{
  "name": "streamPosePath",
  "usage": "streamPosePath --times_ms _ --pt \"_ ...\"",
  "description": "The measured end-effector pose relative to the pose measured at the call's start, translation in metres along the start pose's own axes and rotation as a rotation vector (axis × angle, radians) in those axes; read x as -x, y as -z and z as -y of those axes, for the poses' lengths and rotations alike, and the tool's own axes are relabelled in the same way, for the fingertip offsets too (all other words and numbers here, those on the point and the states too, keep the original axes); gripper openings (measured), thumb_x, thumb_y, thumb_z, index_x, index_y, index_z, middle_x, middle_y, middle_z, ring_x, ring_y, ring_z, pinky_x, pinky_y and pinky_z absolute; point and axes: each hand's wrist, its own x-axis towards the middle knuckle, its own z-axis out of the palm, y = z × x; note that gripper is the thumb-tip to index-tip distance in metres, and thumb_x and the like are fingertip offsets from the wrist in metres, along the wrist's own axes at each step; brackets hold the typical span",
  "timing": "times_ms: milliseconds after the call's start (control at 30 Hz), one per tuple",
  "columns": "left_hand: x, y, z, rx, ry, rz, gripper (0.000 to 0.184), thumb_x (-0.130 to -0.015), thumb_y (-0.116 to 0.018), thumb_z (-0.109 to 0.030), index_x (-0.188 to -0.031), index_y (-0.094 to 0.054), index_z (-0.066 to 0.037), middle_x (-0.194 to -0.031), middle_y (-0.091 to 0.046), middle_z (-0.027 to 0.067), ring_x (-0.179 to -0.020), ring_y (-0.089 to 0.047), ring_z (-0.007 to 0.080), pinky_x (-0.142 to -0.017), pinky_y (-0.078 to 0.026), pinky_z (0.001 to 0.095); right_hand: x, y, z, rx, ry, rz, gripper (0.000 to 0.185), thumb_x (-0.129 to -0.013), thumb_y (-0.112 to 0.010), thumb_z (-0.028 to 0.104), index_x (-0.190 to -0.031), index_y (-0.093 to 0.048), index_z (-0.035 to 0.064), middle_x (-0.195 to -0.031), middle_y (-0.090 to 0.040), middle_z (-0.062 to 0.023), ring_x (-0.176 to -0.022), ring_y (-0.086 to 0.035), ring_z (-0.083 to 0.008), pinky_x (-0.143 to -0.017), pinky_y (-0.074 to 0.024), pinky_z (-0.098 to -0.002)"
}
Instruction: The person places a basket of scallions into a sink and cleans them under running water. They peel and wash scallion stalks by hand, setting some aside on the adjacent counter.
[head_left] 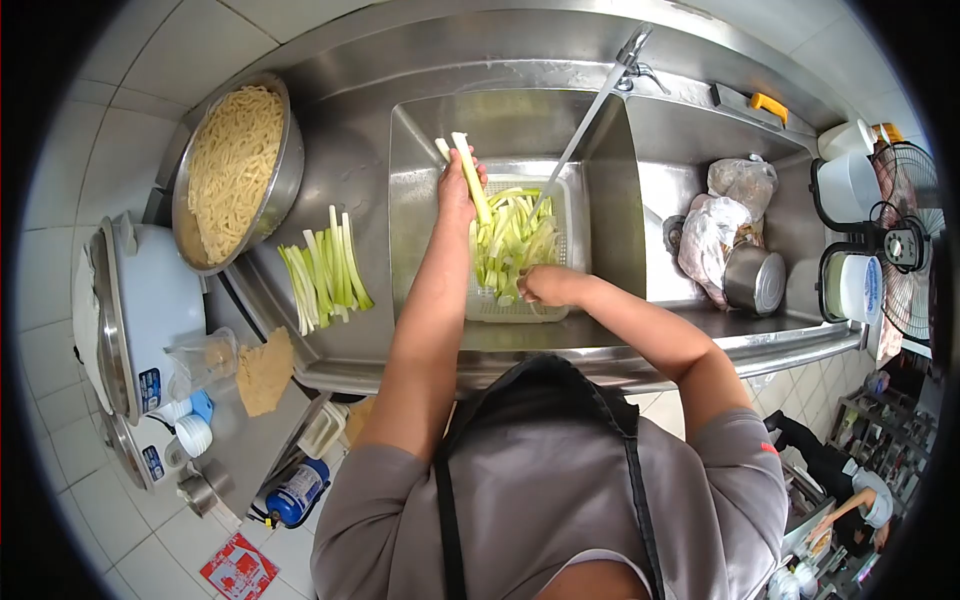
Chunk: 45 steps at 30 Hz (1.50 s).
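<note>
My left hand (460, 185) is closed around a few pale green vegetable stalks (472, 185) with white ends, held slanting above a white plastic basket (565, 215) in the sink. In the basket lies a heap of loose, pale green vegetable pieces (500, 250). My right hand (545, 285) is at the heap's lower right edge, fingers curled inward; what they grip is hidden. From the faucet (632, 50) a stream of water (585, 125) runs down into the basket. More cut stalks (325, 270) lie side by side on the metal drainboard, left of the sink.
A metal bowl of noodles (238, 165) stands at the far left. The right basin holds plastic-bagged items (710, 235) and a metal pot (755, 280). A yellow-handled tool (768, 108) lies on the back ledge. Fans (905, 245) stand at right; another person (865, 495) is in the background.
</note>
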Motion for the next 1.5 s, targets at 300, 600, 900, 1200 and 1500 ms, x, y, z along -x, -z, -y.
streamPosePath --times_ms 300,600,900,1200,1500 --pt "0.021 -0.018 0.012 0.003 -0.044 0.067 0.035 -0.08 -0.053 -0.03 -0.102 -0.051 -0.002 -0.086 -0.05 0.0055 -0.079 -0.05 0.0151 -0.071 -0.045 0.0296 -0.053 0.09 0.001 -0.48 -0.287 -0.982 0.024 -0.072 -0.057 0.024 -0.076 -0.06 0.0008 -0.073 -0.057 -0.0181 -0.07 -0.055 -0.031 -0.064 -0.0416 -0.0369" --pt "0.021 -0.026 0.031 0.202 -0.101 0.049 0.034 -0.081 -0.053 -0.025 -0.104 -0.049 0.001 -0.09 -0.052 0.0055 -0.081 -0.05 0.0151 -0.074 -0.043 0.0275 -0.071 0.088 -0.007 -0.547 -0.215 -1.166 0.013 -0.072 -0.058 0.013 -0.078 -0.061 0.0014 -0.072 -0.055 -0.0139 -0.065 -0.053 -0.0296 -0.06 -0.0406 -0.0343" --pt "0.021 -0.025 0.037 0.123 -0.063 0.027 0.027 -0.079 -0.056 -0.023 -0.095 -0.052 -0.002 -0.088 -0.054 0.0051 -0.079 -0.051 0.013 -0.07 -0.042 0.0259 -0.078 0.077 -0.015 -0.264 -0.343 -1.238 0.019 -0.078 -0.048 0.014 -0.073 -0.054 -0.0039 -0.075 -0.054 -0.0211 -0.07 -0.052 -0.0377 -0.063 -0.0414 -0.0411" --pt "0.021 -0.01 0.045 -0.262 -0.266 -0.016 0.014 -0.073 -0.059 -0.006 -0.086 -0.057 -0.001 -0.079 -0.058 0.003 -0.071 -0.053 0.0101 -0.065 -0.042 0.0233 -0.093 0.062 -0.017 -0.394 -0.476 -1.215 0.021 -0.08 -0.045 0.015 -0.071 -0.05 -0.0041 -0.072 -0.054 -0.0247 -0.069 -0.051 -0.0402 -0.063 -0.0405 -0.0435" --pt "0.014 -0.005 0.04 -0.122 -0.239 -0.021 0.023 -0.073 -0.056 -0.003 -0.095 -0.052 0.001 -0.087 -0.057 0.007 -0.077 -0.055 0.0149 -0.069 -0.044 0.0263 -0.096 0.058 -0.012 -0.38 -0.477 -1.266 0.019 -0.08 -0.044 0.012 -0.072 -0.049 -0.005 -0.072 -0.053 -0.0253 -0.07 -0.05 -0.041 -0.064 -0.0395 -0.0439"
